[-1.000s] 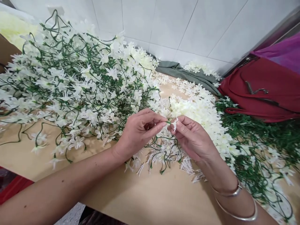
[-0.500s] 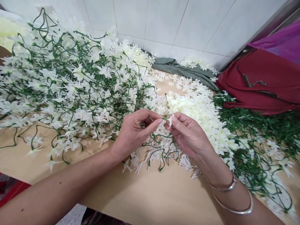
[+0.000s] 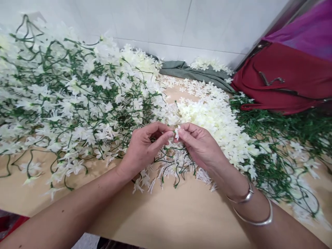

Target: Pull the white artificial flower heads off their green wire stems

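My left hand (image 3: 144, 147) and my right hand (image 3: 198, 145) meet fingertip to fingertip above a tan tabletop (image 3: 166, 214). Between their pinched fingers sits a small white artificial flower (image 3: 177, 132); the left hand also pinches a thin green stem tip that runs down into a sprig (image 3: 176, 166) lying below the hands. Two silver bangles (image 3: 252, 209) circle my right wrist. A big heap of green stems with white flowers (image 3: 70, 97) lies to the left, close to my left hand.
A pile of loose cream flower heads (image 3: 218, 117) lies behind my right hand. Bare green stems (image 3: 280, 148) spread to the right. A red bag (image 3: 285, 79), a grey-green cloth (image 3: 192, 73) and a white tiled wall (image 3: 166, 24) stand behind.
The view has shifted, so everything sits a little further left and lower. Both hands keep the same pinch, with the flower pressed closer to the stem tip.
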`<action>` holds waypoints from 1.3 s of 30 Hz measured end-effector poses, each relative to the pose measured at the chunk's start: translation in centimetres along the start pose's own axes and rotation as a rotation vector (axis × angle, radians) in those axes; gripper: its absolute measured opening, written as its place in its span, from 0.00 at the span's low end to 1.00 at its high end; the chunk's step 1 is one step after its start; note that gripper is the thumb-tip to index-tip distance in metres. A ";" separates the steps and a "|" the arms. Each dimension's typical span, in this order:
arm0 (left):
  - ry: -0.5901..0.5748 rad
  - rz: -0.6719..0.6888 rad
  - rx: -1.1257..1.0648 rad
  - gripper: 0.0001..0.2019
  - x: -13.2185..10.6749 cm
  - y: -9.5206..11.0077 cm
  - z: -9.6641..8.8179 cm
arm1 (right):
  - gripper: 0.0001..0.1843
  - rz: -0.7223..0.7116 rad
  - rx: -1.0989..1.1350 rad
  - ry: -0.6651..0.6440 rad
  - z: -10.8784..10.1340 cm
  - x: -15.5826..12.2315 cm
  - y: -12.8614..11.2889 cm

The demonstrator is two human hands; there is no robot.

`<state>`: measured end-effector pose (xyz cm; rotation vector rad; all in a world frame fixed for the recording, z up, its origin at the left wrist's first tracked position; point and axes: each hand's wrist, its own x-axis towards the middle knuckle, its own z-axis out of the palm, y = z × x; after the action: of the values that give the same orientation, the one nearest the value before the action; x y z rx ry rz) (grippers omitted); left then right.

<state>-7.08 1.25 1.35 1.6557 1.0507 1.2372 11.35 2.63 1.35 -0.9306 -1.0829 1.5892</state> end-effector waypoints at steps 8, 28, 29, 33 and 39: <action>-0.016 -0.108 -0.060 0.11 0.2 -0.3 0.3 | 0.12 -0.047 0.018 -0.010 0.4 -0.1 0.5; 0.008 -0.113 -0.043 0.09 0.1 -0.5 0.8 | 0.10 -0.026 0.018 0.012 0.6 0.0 1.1; 0.009 -0.116 -0.049 0.09 0.1 -0.6 0.8 | 0.11 -0.026 0.020 0.015 0.5 0.1 1.1; -0.011 -0.112 -0.079 0.10 0.2 -0.5 0.8 | 0.13 -0.010 0.042 -0.020 0.1 0.3 0.8; 0.003 -0.092 -0.160 0.11 0.4 0.2 0.9 | 0.15 0.030 0.097 -0.042 -0.4 0.3 0.2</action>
<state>-6.12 1.47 1.50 1.4682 0.9917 1.2303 11.58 2.97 1.01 -0.8555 -1.0151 1.6772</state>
